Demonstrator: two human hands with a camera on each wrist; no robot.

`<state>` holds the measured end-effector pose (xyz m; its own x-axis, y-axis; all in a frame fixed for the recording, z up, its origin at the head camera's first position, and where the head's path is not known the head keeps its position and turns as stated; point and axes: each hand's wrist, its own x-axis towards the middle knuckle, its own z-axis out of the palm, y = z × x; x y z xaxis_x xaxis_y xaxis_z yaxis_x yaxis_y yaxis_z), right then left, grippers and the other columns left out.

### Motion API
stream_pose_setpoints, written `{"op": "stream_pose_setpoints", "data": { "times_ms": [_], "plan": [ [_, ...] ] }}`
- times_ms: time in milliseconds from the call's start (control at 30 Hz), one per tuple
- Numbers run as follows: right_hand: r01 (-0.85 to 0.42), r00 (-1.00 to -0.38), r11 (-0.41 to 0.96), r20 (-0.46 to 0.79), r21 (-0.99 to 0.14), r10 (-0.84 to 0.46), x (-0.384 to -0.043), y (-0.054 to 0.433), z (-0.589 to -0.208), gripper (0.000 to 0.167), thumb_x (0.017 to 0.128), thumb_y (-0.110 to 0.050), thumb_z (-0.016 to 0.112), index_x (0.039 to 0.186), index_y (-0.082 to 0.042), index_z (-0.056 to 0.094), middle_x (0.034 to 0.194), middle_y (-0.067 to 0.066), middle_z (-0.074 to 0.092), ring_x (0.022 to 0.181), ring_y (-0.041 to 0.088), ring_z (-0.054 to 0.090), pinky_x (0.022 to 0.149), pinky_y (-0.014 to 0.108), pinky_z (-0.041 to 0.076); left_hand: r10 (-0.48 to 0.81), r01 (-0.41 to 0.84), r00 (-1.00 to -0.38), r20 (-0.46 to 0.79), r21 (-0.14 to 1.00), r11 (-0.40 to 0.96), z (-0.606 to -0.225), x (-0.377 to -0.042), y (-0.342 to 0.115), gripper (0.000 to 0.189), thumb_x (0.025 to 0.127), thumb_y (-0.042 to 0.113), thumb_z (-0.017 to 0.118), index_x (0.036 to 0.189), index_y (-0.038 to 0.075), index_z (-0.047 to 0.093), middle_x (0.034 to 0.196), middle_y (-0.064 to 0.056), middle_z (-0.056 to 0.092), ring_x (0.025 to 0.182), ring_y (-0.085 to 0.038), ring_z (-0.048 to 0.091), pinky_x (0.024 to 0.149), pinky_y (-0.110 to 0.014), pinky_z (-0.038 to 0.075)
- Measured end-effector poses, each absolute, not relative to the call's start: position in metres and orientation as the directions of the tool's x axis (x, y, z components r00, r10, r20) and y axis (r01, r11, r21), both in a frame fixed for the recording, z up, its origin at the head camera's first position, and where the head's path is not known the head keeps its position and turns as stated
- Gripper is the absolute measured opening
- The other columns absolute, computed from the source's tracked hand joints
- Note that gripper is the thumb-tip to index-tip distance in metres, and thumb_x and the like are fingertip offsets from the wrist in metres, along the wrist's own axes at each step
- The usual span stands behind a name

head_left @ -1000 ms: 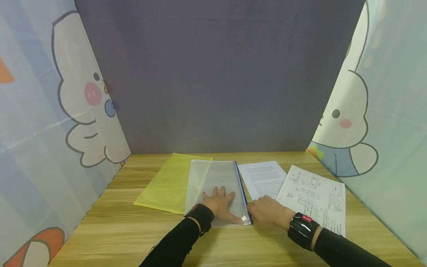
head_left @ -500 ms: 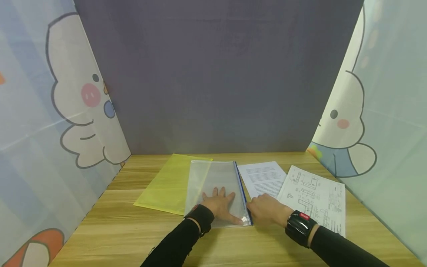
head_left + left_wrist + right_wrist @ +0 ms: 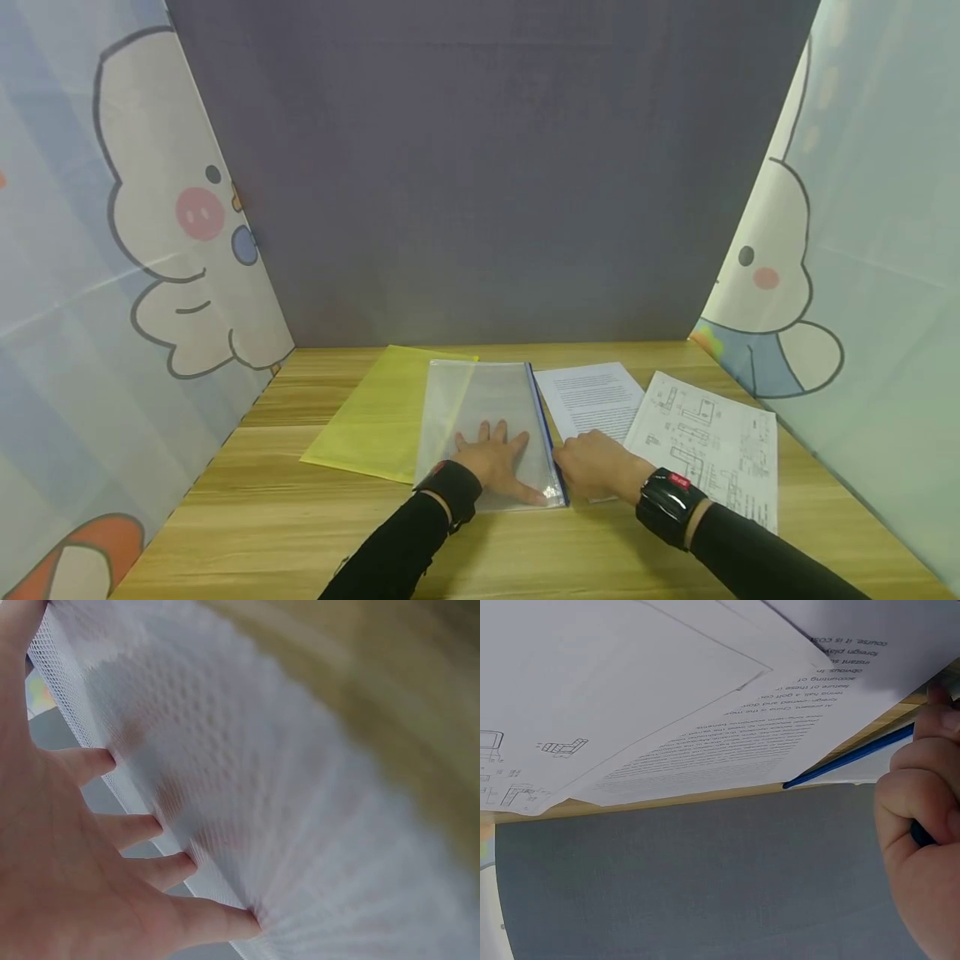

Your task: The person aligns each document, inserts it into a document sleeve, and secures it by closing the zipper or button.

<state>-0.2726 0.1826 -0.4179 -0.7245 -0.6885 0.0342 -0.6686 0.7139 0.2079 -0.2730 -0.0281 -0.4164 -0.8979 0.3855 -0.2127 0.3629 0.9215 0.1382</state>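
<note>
A clear zip folder (image 3: 491, 392) with a mesh texture lies flat on the table, its blue zipper edge (image 3: 537, 396) along the right side. Fingers spread wide, my left hand (image 3: 495, 462) rests on the folder's near half; the left wrist view shows its fingertips pressing the white mesh (image 3: 202, 727). My right hand (image 3: 596, 465) has its fingers curled at the zipper edge, a little above the near corner, pinching the zipper pull. A bit of dark material (image 3: 921, 834) shows inside its curled finger in the right wrist view. The fingers hide most of the pull.
A yellow mesh folder (image 3: 367, 417) lies partly under the clear one on the left. To the right are a sheet of printed text (image 3: 592, 398) and, overlapping it, a sheet of technical drawings (image 3: 705, 450). A dark grey panel (image 3: 480, 183) stands behind the wooden table (image 3: 300, 533).
My right hand has slid a short way up along the zipper edge, away from the near corner. The left hand and the folder have stayed in place.
</note>
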Motion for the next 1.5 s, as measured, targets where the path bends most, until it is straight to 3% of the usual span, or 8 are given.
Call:
{"op": "stream_pose_setpoints", "data": {
  "times_ms": [467,967,1500],
  "plan": [
    [-0.631,-0.769,0.761,0.011,0.148,-0.640,-0.279,0.181,-0.419,0.015,0.094,-0.022,0.065,0.082,-0.013,0.062,0.064,-0.007,0.049,0.054,0.011,0.045,0.054,0.035,0.048,0.384,0.359,-0.901,-0.203,0.147,0.922,-0.417,-0.273,-0.029,0.111,0.068,0.087,0.067,0.160,0.034,0.033,0.167,-0.012,0.024,0.153,-0.039,0.020,0.112,-0.075,0.020],
    [-0.631,-0.769,0.761,0.010,0.150,-0.639,-0.285,0.179,-0.419,0.015,0.091,-0.021,0.067,0.080,-0.013,0.061,0.062,-0.005,0.048,0.053,0.012,0.044,0.052,0.034,0.047,0.374,0.352,-0.900,-0.226,0.132,0.927,-0.417,-0.274,-0.028,0.112,0.068,0.088,0.066,0.161,0.035,0.030,0.168,-0.011,0.022,0.153,-0.039,0.018,0.112,-0.075,0.019],
    [-0.595,-0.801,0.791,-0.025,0.143,-0.598,-0.293,0.176,-0.415,0.015,0.095,-0.021,0.064,0.083,-0.011,0.063,0.064,-0.005,0.048,0.055,0.013,0.047,0.054,0.033,0.047,0.373,0.351,-0.900,-0.226,0.132,0.927,-0.414,-0.273,-0.028,0.111,0.069,0.087,0.066,0.161,0.034,0.031,0.168,-0.012,0.022,0.153,-0.039,0.018,0.112,-0.075,0.019]
  ]
}}
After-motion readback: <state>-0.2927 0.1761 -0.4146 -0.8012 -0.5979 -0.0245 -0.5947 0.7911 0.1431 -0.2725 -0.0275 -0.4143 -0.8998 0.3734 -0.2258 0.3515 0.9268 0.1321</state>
